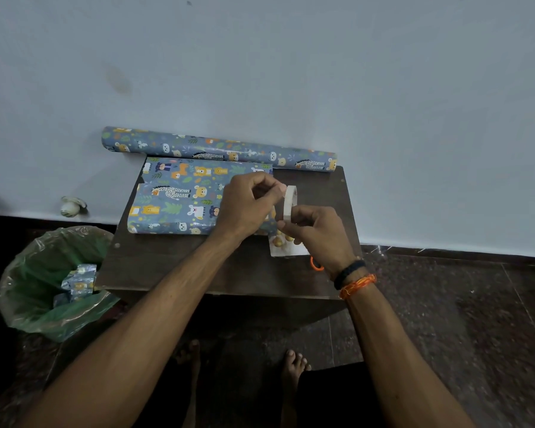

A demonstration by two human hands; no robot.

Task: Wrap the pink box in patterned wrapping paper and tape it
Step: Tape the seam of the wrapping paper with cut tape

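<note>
The box (179,196), covered in blue animal-pattern wrapping paper, lies flat on the small dark table (173,267); no pink shows. Above its right end my right hand (315,230) grips a white roll of tape (289,202), held upright. My left hand (247,205) pinches at the top edge of the roll, fingertips closed on the tape's end. Both hands hover over the box's right side and hide it.
A roll of the same wrapping paper (220,148) lies along the wall behind the box. A white paper scrap (286,247) and orange scissor handle (315,264) sit under my right wrist. A green-lined bin (44,282) with paper offcuts stands left of the table.
</note>
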